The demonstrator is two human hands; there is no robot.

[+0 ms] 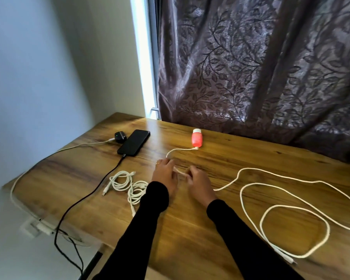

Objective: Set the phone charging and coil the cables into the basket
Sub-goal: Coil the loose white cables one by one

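A black phone lies at the back left of the wooden table with a black cable plugged into its near end. A long white cable runs from a small orange device to my hands and sprawls in loose loops over the right side. My left hand and my right hand both pinch this cable at mid-table. Two coiled white cables lie just left of my left forearm. No basket is in view.
A black earbud case with a green light sits beside the phone, a white cable leading off it to the left edge. A white socket hangs under the left edge. A dark leaf-patterned curtain hangs behind the table.
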